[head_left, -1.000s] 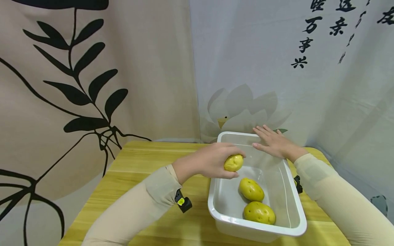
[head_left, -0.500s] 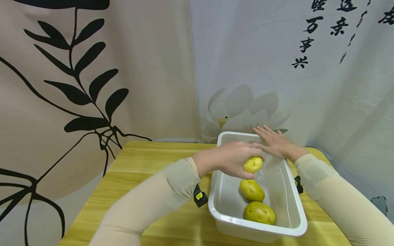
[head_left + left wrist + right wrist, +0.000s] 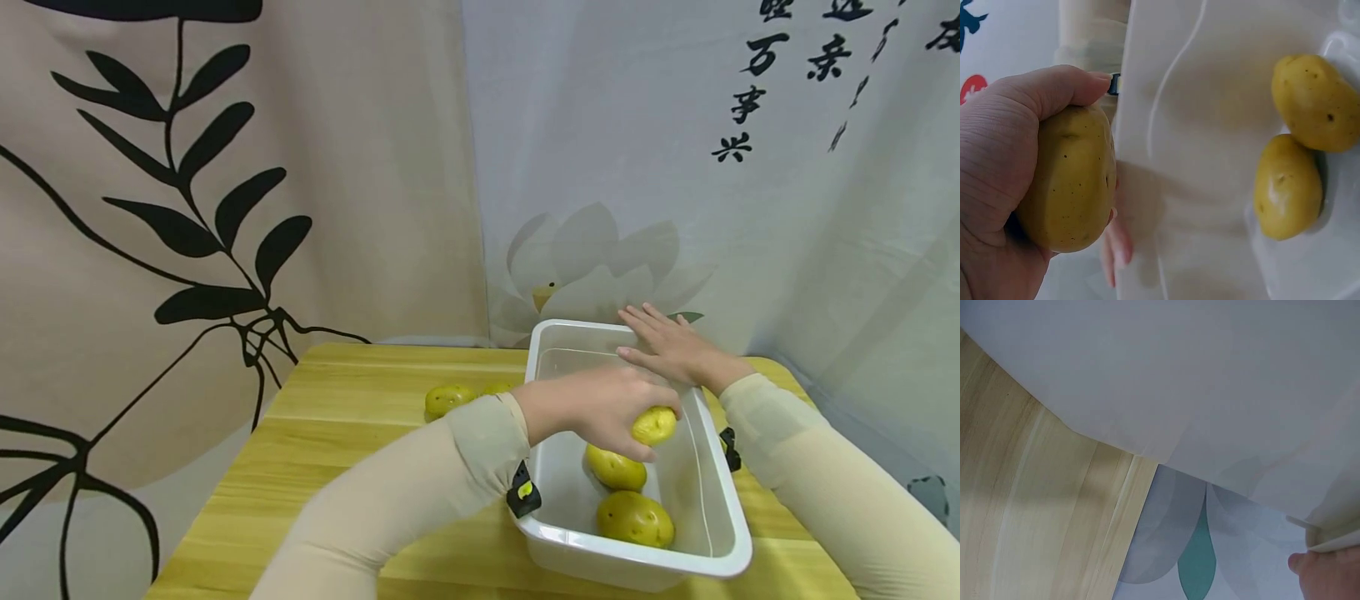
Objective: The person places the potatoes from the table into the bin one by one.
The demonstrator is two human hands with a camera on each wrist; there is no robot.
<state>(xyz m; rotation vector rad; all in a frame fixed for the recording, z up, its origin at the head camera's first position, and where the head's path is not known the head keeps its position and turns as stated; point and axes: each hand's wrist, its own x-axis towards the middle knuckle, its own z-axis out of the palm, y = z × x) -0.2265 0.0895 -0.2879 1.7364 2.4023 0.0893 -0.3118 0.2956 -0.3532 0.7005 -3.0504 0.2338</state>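
Observation:
My left hand (image 3: 600,404) grips a yellow potato (image 3: 654,426) above the inside of a white plastic tub (image 3: 637,558). In the left wrist view, the thumb and palm wrap round this potato (image 3: 1069,181). Two more potatoes lie on the tub's floor below: one (image 3: 615,469) partly covered by the held one in the head view, and one (image 3: 636,518) nearer the front. My right hand (image 3: 671,342) rests on the tub's far right rim, fingers stretched out. Only a small part of that hand (image 3: 1329,575) shows at the rim in the right wrist view.
The tub stands on a wooden table (image 3: 360,475). Left of it, a potato (image 3: 448,400) lies on the tabletop, with another potato (image 3: 497,388) partly hidden behind the left forearm. A printed cloth (image 3: 375,167) hangs along the back edge.
My left hand has carried the potato rightward and slightly down, further over the tub. Potatoes on the table have come into view behind the forearm. The right hand has stayed on the rim.

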